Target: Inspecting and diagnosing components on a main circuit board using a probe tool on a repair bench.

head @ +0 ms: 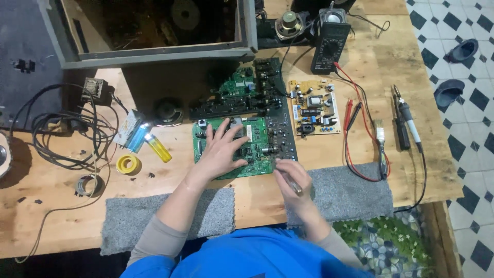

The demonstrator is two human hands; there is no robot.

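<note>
Landmark: green circuit board [247,149]. Left of it, bare counter [62,206] past the yellow lighter [158,148] and tape roll [127,164]; cable tangle [67,134] blocks farther left. Behind it, a black board [242,105] and open cabinet [149,31]. Right, a power board [314,107] and red probe leads [355,134] crowd the way.

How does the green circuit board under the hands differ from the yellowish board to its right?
The green circuit board is larger and lies partly under the left hand, which presses flat on it; the yellowish board is smaller and untouched. The right hand holds a thin tool at the green board's lower right edge, well clear of the yellowish board. The yellowish board carries bulkier parts. Both lie flat on the wooden table.
</note>
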